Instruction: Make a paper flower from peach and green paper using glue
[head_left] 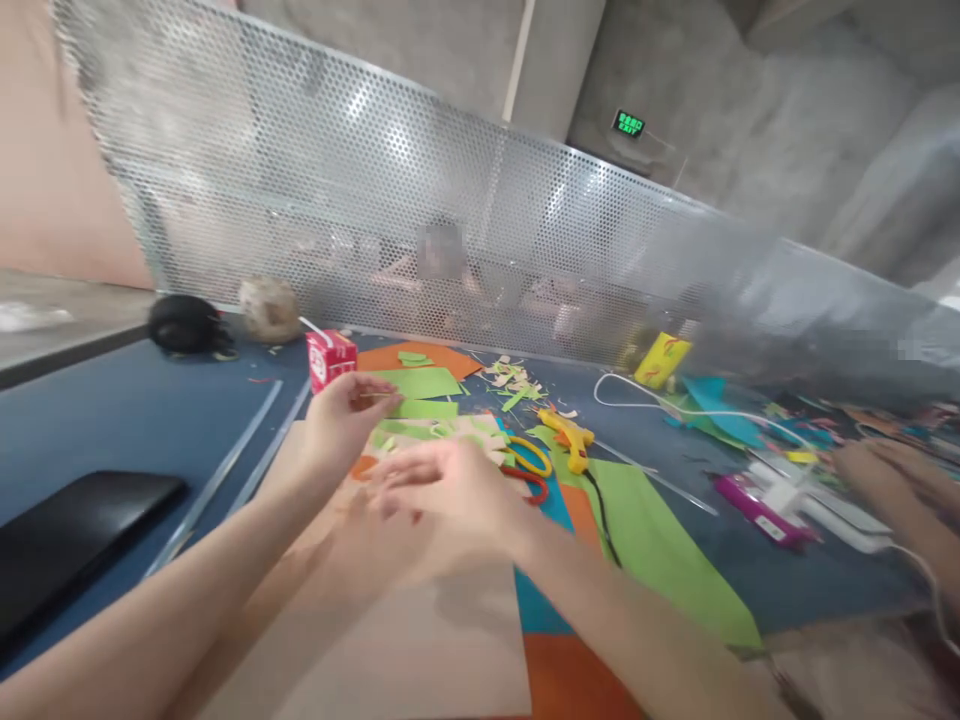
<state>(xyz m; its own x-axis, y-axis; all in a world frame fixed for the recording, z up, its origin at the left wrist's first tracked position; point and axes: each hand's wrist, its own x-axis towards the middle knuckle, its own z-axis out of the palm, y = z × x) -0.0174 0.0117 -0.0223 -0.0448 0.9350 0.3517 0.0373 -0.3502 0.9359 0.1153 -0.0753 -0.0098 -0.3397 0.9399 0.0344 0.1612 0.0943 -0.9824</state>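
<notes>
My left hand [346, 412] is raised over the blue table [112, 420], its fingers curled and pinched near green paper sheets [416, 385]; what it pinches is too thin to name. Just right of it and lower, my right hand [442, 490] hovers with fingers stretched out to the left, blurred by motion, holding nothing I can see. Below both hands lies a tan cardboard sheet [420, 640]. Cut paper pieces [450, 435] lie just beyond my fingers. Scissors with yellow and red handles [529, 465] rest right of my right hand.
A red and white drink carton [328, 358] stands behind my left hand. A yellow glue gun [571, 438] with a black cord, green, orange and teal paper lie to the right. Another person's hands [900, 480] are at the far right. A black tablet [67, 540] lies left. A perforated metal screen [375, 200] closes the back.
</notes>
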